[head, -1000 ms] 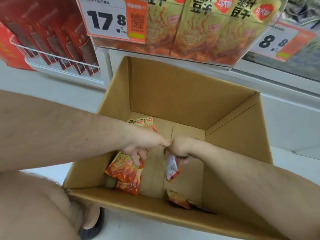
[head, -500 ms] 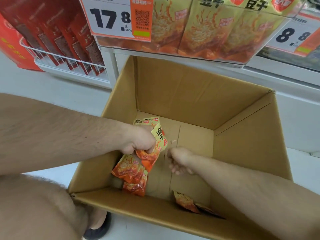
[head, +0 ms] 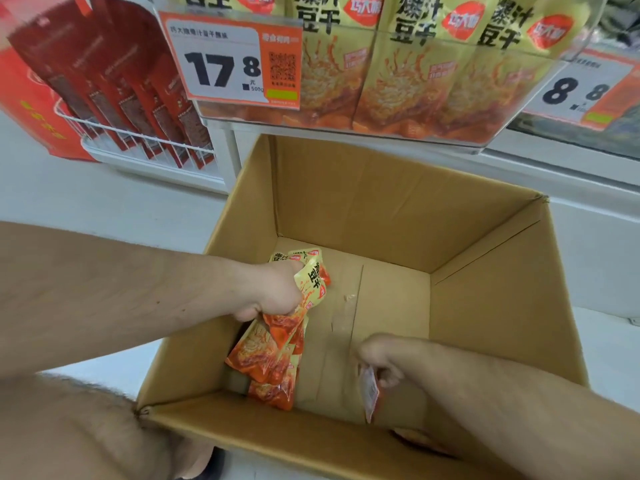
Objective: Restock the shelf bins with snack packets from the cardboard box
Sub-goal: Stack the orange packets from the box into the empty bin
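A: Right hand (head: 379, 362) dropped toward the box's near wall since half a second ago, now pinching one snack packet (head: 370, 393).
B: Left?
A: Left hand (head: 277, 292) fisted round a bunch of packets (head: 311, 278), inside the cardboard box (head: 381, 188).
B: Others?
A: Loose packets (head: 266, 368) on box floor, left side. Shelf bin (head: 398, 81) above, stocked.

The cardboard box (head: 381, 202) is plain tan-brown inside. The snack packets (head: 273, 355) in it are yellow at the top with black characters, shading to orange-red below with a pale noodle-like picture. The shelf bin (head: 398, 109) shows the same yellow-and-orange packs with red oval logos. The price tag (head: 230, 60) is white and orange with black digits. The hanging packs (head: 114, 91) at left are dark red.
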`<state>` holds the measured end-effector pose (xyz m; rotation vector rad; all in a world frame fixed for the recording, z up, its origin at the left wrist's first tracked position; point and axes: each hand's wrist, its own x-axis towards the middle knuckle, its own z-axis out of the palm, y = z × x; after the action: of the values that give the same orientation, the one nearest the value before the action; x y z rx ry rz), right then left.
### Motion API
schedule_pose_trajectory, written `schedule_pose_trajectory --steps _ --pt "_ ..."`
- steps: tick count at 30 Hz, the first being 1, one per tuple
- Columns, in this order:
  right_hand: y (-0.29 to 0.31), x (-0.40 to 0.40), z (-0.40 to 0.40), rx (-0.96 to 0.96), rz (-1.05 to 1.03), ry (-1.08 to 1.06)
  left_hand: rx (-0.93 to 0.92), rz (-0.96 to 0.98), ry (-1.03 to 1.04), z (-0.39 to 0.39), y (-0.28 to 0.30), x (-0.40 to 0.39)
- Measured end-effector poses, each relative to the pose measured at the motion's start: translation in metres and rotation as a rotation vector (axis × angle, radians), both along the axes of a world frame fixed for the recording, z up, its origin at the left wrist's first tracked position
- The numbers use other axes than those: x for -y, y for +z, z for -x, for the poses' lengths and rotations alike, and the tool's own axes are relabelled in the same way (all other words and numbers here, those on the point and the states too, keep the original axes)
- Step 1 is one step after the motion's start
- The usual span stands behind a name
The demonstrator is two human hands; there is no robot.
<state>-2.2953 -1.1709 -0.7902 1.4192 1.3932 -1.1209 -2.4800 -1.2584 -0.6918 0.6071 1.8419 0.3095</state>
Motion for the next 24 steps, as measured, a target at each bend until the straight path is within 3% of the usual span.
schedule_pose_trajectory --steps 7,13,16,22,24 --pt "0.168 -0.032 0.041 -0.607 -0.163 -0.374 0.042 -0.214 0.062 -0.012 0.069 -0.011" --pt "0.242 -0.014 0.042 -0.765 -0.201 -0.393 0.413 -0.405 0.239 -0.035 0.12 -0.01" --pt "0.259 -0.014 0.039 -0.89 -0.227 -0.44 0.463 -0.522 0.274 -0.032 0.138 -0.009" --pt "0.267 -0.018 0.042 -0.983 -0.809 -0.196 0.578 -0.666 0.294 -0.025 0.168 -0.01" --pt "0.275 -0.021 0.041 -1.008 -0.898 -0.197 0.517 -0.751 0.252 -0.026 0.17 -0.015"
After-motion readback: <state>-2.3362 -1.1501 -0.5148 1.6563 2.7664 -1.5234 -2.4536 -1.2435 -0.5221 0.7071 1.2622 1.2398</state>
